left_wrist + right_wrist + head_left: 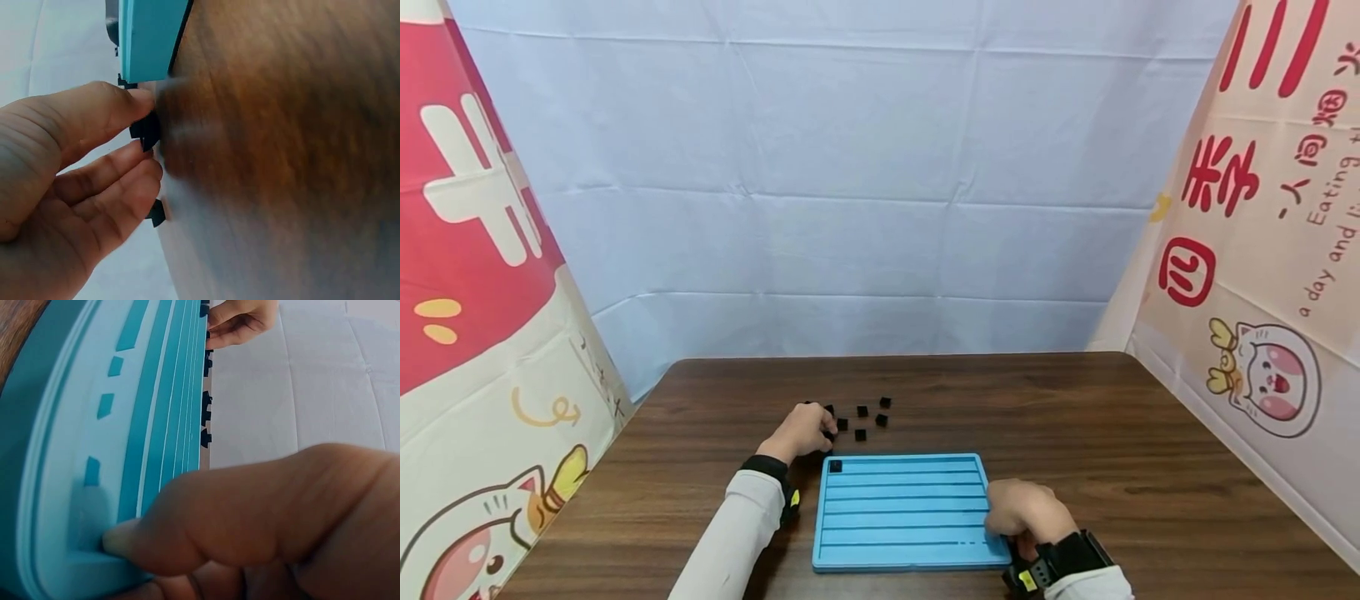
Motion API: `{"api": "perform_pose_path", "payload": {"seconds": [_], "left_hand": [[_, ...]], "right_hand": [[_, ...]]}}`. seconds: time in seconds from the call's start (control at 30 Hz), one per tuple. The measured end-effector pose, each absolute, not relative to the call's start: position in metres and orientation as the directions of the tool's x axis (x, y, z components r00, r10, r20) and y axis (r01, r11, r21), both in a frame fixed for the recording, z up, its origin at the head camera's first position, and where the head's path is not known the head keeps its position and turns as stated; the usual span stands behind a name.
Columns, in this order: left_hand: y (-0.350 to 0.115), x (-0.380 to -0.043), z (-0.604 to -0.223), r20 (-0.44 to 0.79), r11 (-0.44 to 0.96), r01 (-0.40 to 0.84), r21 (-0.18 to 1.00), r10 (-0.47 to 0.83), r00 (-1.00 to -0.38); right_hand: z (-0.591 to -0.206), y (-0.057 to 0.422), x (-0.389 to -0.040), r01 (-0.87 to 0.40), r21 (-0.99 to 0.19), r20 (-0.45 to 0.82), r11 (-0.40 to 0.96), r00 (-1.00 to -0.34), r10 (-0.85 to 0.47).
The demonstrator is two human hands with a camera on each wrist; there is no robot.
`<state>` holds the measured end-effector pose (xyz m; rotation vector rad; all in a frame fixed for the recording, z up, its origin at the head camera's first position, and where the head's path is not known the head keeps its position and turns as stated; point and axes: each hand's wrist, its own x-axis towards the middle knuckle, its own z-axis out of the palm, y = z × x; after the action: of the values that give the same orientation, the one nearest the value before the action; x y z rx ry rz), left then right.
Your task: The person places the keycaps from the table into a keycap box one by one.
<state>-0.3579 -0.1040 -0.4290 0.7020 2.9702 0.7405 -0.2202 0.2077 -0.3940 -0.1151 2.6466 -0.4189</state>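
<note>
In the head view, a light blue grooved board (pixel 902 511) lies on the table, with one small black block (pixel 836 466) in its far left corner. My left hand (pixel 805 428) is just beyond that corner, at the near side of scattered black blocks. The left wrist view shows a black block (pixel 145 130) between the thumb and fingertips of that hand, which pinches it; another block (pixel 156 213) is beyond the fingers. At the board's right edge, my right hand (pixel 1028 510) grips the rim, the thumb (pixel 147 540) on top and the other fingers mostly hidden below.
Several loose black blocks (pixel 861 435) are spread on the brown wooden table (pixel 700 500) behind the board. A pale blue cloth (pixel 865 183) hangs behind the table, and printed cloths stand at the left (pixel 482 250) and right (pixel 1247 292).
</note>
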Motion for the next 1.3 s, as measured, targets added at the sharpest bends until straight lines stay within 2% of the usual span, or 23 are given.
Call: {"api": "perform_pose_path", "payload": {"seconds": [0.6, 1.07, 1.3], "left_hand": [[-0.105, -0.362, -0.432, 0.093, 0.796, 0.408, 0.446, 0.413, -0.906], [-0.107, -0.359, -0.416, 0.192, 0.721, 0.457, 0.521, 0.422, -0.886], [-0.103, -0.354, -0.405, 0.203, 0.705, 0.455, 0.544, 0.416, -0.887]], "right_hand": [[-0.397, 0.208, -0.225, 0.014, -0.306, -0.443, 0.952, -0.887, -0.129], [-0.395, 0.208, -0.224, 0.012, -0.298, -0.434, 0.955, -0.893, -0.124], [-0.396, 0.208, -0.224, 0.000, -0.298, -0.428, 0.955, -0.894, -0.134]]}}
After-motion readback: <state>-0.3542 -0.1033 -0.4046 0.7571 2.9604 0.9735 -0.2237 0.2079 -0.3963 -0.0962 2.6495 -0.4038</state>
